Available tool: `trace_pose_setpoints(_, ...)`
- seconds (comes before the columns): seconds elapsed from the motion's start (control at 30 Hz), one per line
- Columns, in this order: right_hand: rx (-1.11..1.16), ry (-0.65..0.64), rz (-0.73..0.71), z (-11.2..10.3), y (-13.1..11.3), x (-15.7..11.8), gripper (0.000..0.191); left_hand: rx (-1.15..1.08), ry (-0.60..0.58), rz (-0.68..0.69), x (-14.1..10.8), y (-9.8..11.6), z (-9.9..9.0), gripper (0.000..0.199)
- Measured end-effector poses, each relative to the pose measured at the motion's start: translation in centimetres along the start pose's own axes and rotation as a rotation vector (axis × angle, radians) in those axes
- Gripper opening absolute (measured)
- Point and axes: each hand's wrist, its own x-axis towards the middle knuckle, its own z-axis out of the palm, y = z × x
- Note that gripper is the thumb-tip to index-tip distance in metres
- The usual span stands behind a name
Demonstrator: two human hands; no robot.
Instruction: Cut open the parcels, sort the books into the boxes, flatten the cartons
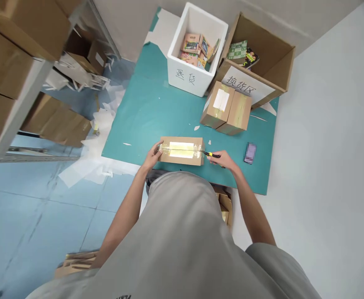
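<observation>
A small brown cardboard box (182,160) with a white label and shiny tape lies near the front edge of the green table. My left hand (152,156) grips its left end, fingers on the top edge. In my right hand (221,160) is a black and yellow utility knife (213,155), its tip at the box's right end on the tape seam. Both hands are closed around what they hold.
Behind stand a white foam bin (186,77) and a large open carton (270,81), both holding books. Two taped boxes (227,107) sit before them. A purple blurred item (250,153) lies at right. Shelves with cartons (6,62) and scattered paper (88,166) are left.
</observation>
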Motion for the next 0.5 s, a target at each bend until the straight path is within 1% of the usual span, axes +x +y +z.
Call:
trace_pose_setpoints(0.03, 0.111, 0.017, -0.007, 1.4, 0.1, 0.2, 0.063, -0.018, 0.021, -0.025, -0.1, -0.1, -0.8, 0.084)
trace_pose_setpoints(0.1, 0.246, 0.112, 0.001, 4.1, 0.3, 0.6, 0.065, -0.032, 0.088, -0.066, -0.2, -0.4, -2.3, 0.083)
trace_pose_setpoints(0.2, 0.281, 0.319, 0.061, 7.1, 0.6, 1.3, 0.068, 0.009, 0.213, -0.124, -0.4, -1.4, -4.5, 0.077)
trace_pose_setpoints(0.23, 0.274, 0.353, 0.080, 7.8, 0.7, 1.6, 0.070, 0.023, 0.242, -0.145, -0.5, -1.8, -5.0, 0.075)
trace_pose_setpoints(0.3, 0.275, 0.329, 0.093, 9.2, 0.6, 2.0, 0.070, 0.039, 0.263, -0.187, -0.5, -2.6, -5.5, 0.076)
trace_pose_setpoints(0.37, 0.302, 0.275, 0.073, 10.2, 0.2, 2.4, 0.067, 0.051, 0.251, -0.217, -0.4, -3.3, -5.0, 0.080)
trace_pose_setpoints(0.4, 0.325, 0.273, 0.055, 10.6, 0.0, 2.5, 0.065, 0.058, 0.244, -0.222, -0.3, -3.6, -4.3, 0.083)
trace_pose_setpoints(0.43, 0.353, 0.294, 0.039, 10.7, -0.3, 2.6, 0.063, 0.066, 0.228, -0.216, -0.2, -3.9, -3.4, 0.086)
trace_pose_setpoints(0.5, 0.406, 0.373, 0.011, 10.3, -0.8, 2.6, 0.061, 0.077, 0.143, -0.159, 0.0, -4.2, -0.9, 0.092)
